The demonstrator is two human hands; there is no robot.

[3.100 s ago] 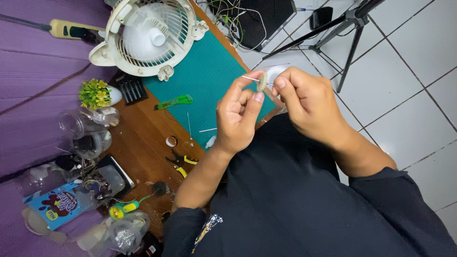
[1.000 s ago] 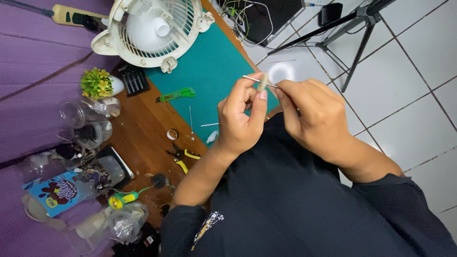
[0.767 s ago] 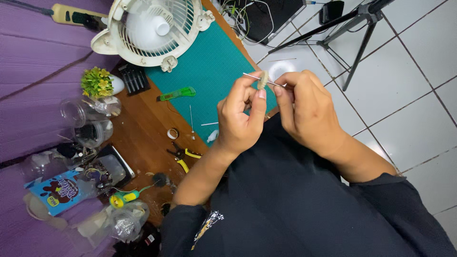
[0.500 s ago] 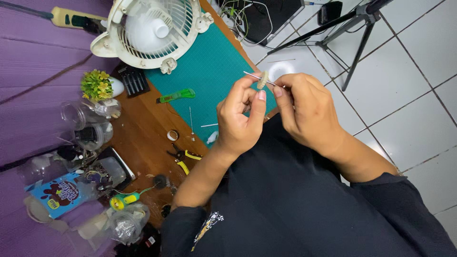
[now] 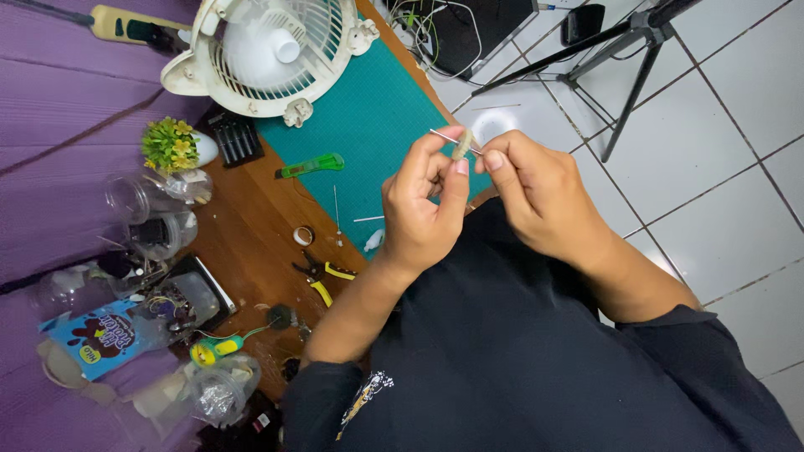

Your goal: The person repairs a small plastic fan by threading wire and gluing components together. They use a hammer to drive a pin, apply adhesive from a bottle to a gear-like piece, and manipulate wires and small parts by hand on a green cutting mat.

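Head view: a person in a dark long-sleeved top works over the near edge of a wooden desk (image 5: 251, 226), hands raised above it.
Left hand: the left hand (image 5: 423, 209) has thumb and fingertips closed on a small pale tube (image 5: 461, 146), gripping it from below.
Right hand: the right hand (image 5: 540, 192) has its fingertips pinched together at the other side of the tube, on or beside a thin metal pin (image 5: 444, 138); the exact hold cannot be told.
Tube: held between both hands in the air, above the near edge of the green cutting mat (image 5: 368, 125); its long axis runs roughly toward the far side of the desk.
Pin: long axis slants across the tube, its free end pointing toward the fan.
Desk surface: the mat covers the far right part; a white fan (image 5: 264, 50) stands at the far edge, a green utility knife (image 5: 311, 166) lies at the mat's left edge, and yellow-handled pliers (image 5: 322, 276) lie on bare wood near the person.
Left edge: a small potted plant (image 5: 172, 144), clear jars (image 5: 155, 218) and a blue carton (image 5: 96, 339).
Room: white floor tiles (image 5: 720, 151), purple wall panels, black tripod legs (image 5: 620, 59) beside the desk.
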